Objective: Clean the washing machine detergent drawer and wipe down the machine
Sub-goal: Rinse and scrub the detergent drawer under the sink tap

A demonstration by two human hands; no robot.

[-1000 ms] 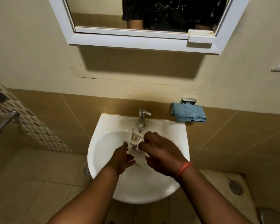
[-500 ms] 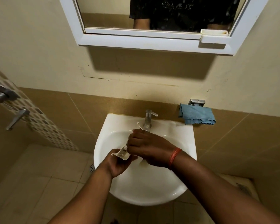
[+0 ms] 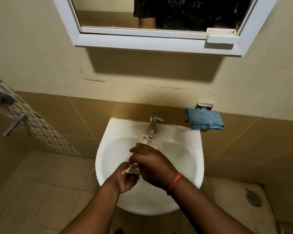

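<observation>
Rinsing looks to be the step in hand: the detergent drawer [image 3: 146, 141], a pale plastic piece, is held over the bowl of the white sink [image 3: 184, 157], its far end just below the spout of the tap [image 3: 153, 123] and its near end down by the left palm. Whether water is running cannot be told from this view. The left hand [image 3: 126, 179] sits underneath, fingers curled up round the drawer's near corner, gripping it. The right hand [image 3: 153, 165] lies over the middle of the drawer with its fingers bent round it, covering most of the part; whether it is rubbing or only steadying is not clear. So the drawer is already out of the machine and at the basin, which puts the job in its early-to-middle stretch by my reckoning: the washing of the drawer is under way but not shown finished, since the plastic looks dull and its compartments are hidden under the hands. A blue cloth [image 3: 204, 119] hangs untouched on a metal holder [image 3: 204, 106] on the wall beside the sink, apart from both hands. The washing machine is not in view, so wiping it down and refitting the drawer presumably remain to be done.
</observation>
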